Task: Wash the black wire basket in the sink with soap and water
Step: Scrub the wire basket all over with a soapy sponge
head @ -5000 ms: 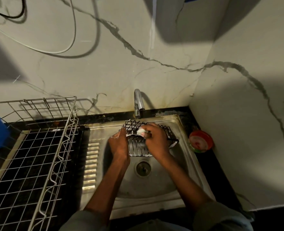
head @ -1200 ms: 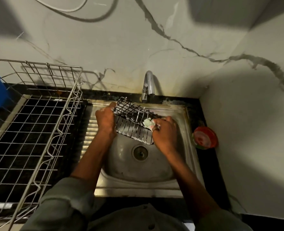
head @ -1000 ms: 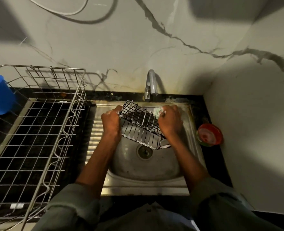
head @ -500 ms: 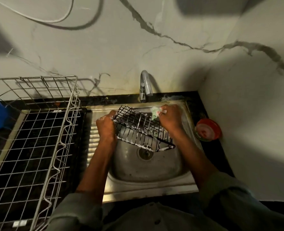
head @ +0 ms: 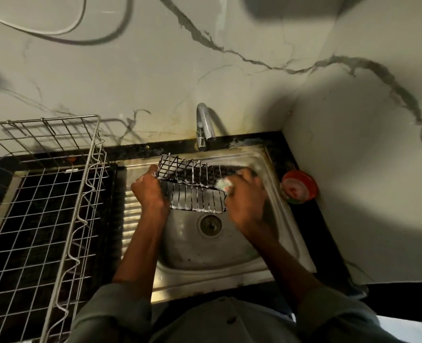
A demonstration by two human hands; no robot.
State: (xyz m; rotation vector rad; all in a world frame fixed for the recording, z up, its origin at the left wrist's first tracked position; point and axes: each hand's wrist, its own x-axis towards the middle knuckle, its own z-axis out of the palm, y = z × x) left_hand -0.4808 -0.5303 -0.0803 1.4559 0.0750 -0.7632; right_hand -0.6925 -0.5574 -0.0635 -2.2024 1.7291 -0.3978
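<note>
Sleeves (head: 110, 315) of grey cloth fill the near edge, and two bare forearms reach from them over the steel sink (head: 294, 246). Its drain (head: 209, 224) lies just nearer than both grips. The left hand (head: 150, 191) curls its grip round the left end of the black wire basket (head: 195, 191), which hangs tilted above the bowl with white foam along its wires. The right hand (head: 247, 201), blurred, pinches a pale soapy sponge (head: 222, 190) against the basket's right end. Just beyond the grips, the tap (head: 203, 127) bends over the sink's far rim. Right of the right grip, a small red tub (head: 300, 185) sits on the black bench (head: 328, 243) by the wall. Left of the left grip, a large steel wire rack (head: 63, 219) stands on the bench. Behind everything rises a veined marble wall (head: 229, 82), with cables (head: 68, 33) looping across it.
</note>
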